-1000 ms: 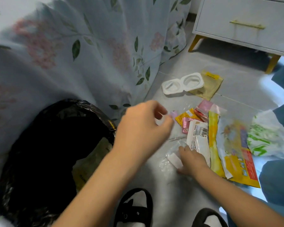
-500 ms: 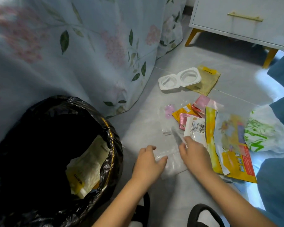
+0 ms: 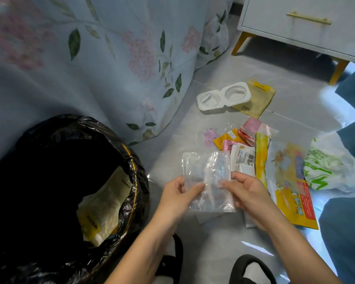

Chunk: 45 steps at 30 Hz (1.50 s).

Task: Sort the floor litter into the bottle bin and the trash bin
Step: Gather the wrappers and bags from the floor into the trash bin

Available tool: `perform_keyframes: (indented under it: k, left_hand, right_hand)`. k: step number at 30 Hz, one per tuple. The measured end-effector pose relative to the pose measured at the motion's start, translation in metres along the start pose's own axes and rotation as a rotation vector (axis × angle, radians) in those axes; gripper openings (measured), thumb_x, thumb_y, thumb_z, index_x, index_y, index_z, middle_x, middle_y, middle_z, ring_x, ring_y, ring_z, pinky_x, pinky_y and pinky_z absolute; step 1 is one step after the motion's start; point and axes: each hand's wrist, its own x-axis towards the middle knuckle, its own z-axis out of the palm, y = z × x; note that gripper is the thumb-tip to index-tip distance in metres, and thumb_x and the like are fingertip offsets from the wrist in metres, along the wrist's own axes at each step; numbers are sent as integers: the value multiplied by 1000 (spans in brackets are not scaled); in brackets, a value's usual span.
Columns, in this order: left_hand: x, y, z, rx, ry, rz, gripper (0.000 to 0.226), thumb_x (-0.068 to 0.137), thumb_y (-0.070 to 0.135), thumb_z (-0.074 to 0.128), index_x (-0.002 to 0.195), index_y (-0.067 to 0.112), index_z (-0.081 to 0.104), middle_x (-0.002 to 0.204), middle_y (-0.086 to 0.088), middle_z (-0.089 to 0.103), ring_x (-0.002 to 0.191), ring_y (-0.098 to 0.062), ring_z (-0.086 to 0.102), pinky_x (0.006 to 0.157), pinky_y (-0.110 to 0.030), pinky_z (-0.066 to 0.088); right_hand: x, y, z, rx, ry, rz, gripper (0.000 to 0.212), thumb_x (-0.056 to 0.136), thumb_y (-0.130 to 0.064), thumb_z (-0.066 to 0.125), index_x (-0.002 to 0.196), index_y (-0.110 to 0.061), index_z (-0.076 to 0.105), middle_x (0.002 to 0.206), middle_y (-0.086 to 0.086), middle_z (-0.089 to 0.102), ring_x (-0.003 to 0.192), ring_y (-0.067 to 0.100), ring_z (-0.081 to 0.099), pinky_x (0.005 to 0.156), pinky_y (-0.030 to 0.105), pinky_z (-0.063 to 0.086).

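Note:
A crumpled clear plastic bag (image 3: 206, 177) is held up off the floor between both hands. My left hand (image 3: 177, 194) pinches its lower left edge and my right hand (image 3: 247, 192) pinches its lower right edge. The trash bin (image 3: 135, 181), lined with a black bag, stands at the lower left and holds a yellow-and-white wrapper (image 3: 101, 210). Litter lies on the floor to the right: a white barcode packet (image 3: 243, 158), a large yellow wrapper (image 3: 285, 181), small pink and orange sachets (image 3: 232, 138), a white twin-cup tray (image 3: 223, 97) and a yellow pouch (image 3: 258, 97).
A floral bedsheet (image 3: 111, 58) hangs down behind the bin. A white drawer unit on yellow legs (image 3: 307, 23) stands at the back right. A green-and-white plastic bag (image 3: 326, 167) lies at the right beside blue cloth (image 3: 350, 232). My black slippers (image 3: 252, 269) are at the bottom.
Both hands have closed on the clear plastic bag and lifted it off the floor. My left hand had come down from above the litter to meet the right one.

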Motion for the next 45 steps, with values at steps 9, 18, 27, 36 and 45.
perform_keyframes:
  k: [9,18,27,36,45]
  left_hand:
    - [-8,5,-1,-156,-19,-156,10,86,7,66,95,11,69,80,-7,68,61,-13,60,54,-23,47]
    - [-15,33,-1,-285,-107,-265,43,75,45,64,96,7,67,73,-4,71,67,-16,69,72,-35,59]
    - [-21,53,-1,117,124,125,24,68,23,70,90,12,73,73,-4,71,60,-13,61,59,-31,54]
    - [-76,100,-65,208,338,414,17,83,7,71,94,20,71,83,-1,75,74,-13,70,63,-25,56]
    - [-73,83,-152,557,834,187,33,79,29,68,109,17,65,97,-3,71,92,-22,67,85,-38,52]
  right_hand:
    - [-5,-2,0,-39,-51,-76,21,86,5,60,99,-10,66,69,9,72,51,14,65,41,23,50]
    - [2,2,-7,-511,33,-465,81,71,30,44,68,-45,75,87,-25,70,82,-2,65,70,7,48]
    - [-4,-12,6,-135,-101,-420,67,77,28,49,70,-34,72,77,-12,70,73,1,64,64,11,50]
    - [-3,-8,14,154,-251,-96,42,67,-7,77,106,-3,61,83,19,71,64,25,68,56,29,57]
    - [41,33,4,-249,-60,38,21,86,6,60,98,-12,64,100,10,69,76,17,66,60,17,56]
